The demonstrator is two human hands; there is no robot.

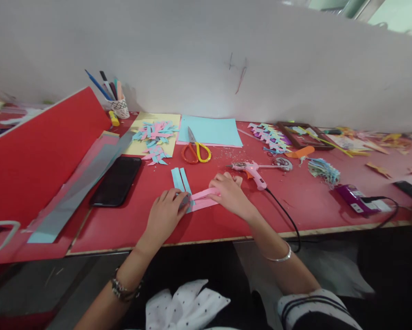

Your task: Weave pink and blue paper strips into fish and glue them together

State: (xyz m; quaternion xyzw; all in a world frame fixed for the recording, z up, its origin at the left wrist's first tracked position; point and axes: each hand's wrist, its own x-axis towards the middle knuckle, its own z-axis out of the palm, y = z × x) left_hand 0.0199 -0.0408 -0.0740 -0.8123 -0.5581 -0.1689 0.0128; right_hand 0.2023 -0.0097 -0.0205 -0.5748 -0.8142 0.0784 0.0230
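Observation:
Blue paper strips (181, 179) and pink paper strips (206, 205) cross in front of me on the red table. My left hand (164, 211) grips the crossing from the left, its fingertips partly covering the blue paper. Something greyish shows under those fingertips; I cannot make out what it is. On the right, my right hand (229, 192) pinches the upper pink strip, which is raised a little above the other pink one. A pink glue gun (256, 174) lies just beyond my right hand, and scissors (195, 149) with red and yellow handles lie behind the strips.
A black phone (116, 182) lies to the left beside long paper strips (85, 188) and a red board (44, 156). Folded paper pieces (154, 133) are heaped on yellow paper. A pen cup (119, 108) stands behind. The glue gun's cord (285, 208) hangs over the table edge; a purple power box (356, 200) sits right.

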